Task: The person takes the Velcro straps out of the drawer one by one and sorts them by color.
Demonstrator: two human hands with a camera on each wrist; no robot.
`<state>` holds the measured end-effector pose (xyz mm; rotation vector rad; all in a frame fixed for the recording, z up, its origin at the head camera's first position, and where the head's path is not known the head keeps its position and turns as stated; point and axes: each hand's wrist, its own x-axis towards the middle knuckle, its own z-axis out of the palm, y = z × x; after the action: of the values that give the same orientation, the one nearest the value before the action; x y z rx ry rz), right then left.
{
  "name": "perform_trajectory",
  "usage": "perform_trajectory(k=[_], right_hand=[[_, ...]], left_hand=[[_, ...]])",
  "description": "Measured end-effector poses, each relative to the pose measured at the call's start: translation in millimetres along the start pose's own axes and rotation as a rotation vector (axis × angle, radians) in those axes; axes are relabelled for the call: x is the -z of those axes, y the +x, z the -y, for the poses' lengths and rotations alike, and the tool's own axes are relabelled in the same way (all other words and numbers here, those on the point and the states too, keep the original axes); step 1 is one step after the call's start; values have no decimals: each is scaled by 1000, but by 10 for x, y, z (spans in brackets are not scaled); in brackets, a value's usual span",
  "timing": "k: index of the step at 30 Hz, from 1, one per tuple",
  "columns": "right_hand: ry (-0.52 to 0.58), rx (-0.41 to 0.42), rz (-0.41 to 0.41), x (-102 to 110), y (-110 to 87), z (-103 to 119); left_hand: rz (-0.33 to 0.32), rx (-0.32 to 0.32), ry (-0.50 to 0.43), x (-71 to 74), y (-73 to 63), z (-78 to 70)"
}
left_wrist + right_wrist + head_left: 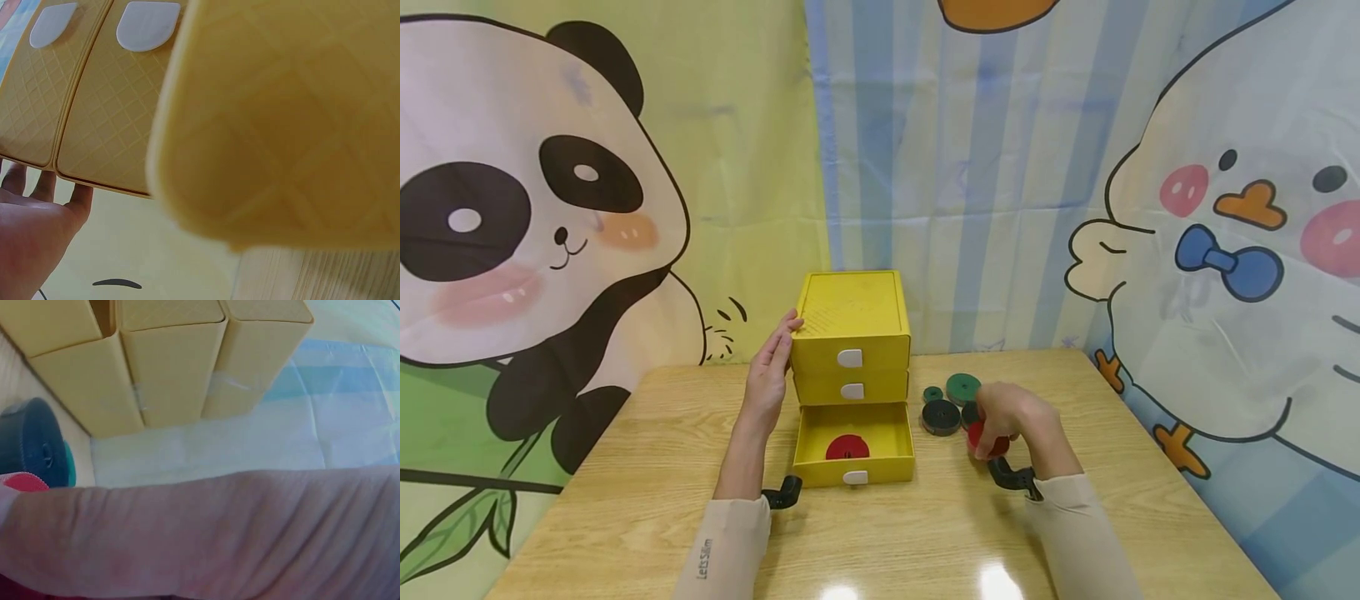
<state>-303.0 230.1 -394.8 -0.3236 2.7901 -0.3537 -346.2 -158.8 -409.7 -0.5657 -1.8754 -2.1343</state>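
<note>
My left hand (767,379) rests against the left side of a yellow drawer unit (850,304), its fingers fairly straight along the upper drawers; the left wrist view also shows the fingertips at that side. The bottom drawer (816,473) is pulled out, and a flat red roll (847,447) lies inside it. To the right of the unit, my right hand (1022,414) grips another red roll (988,442) of tape-like strip, partly covered by the fingers. Just beyond that hand are a black roll (941,417), a partly hidden black roll (971,413) and a green roll (962,387).
A small green roll (932,393) lies beside the unit's right side. Everything stands on a light wooden table (880,542). Behind it hangs a printed cloth (970,167) with cartoon animals. White tabs (850,358) mark the drawer fronts.
</note>
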Motion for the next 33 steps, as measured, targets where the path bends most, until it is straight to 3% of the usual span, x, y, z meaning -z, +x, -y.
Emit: perform_trajectory(k=[13,26,33], right_hand=[[13,-103,44,-182,105,-94],[-37,-157,-61,-280,54,-41],[30,-185,-94,-318,-67,-96]], left_hand=[[2,-3,9,12,3,6],[5,-1,5,18,9,1],[7,-4,11,19,9,-8]])
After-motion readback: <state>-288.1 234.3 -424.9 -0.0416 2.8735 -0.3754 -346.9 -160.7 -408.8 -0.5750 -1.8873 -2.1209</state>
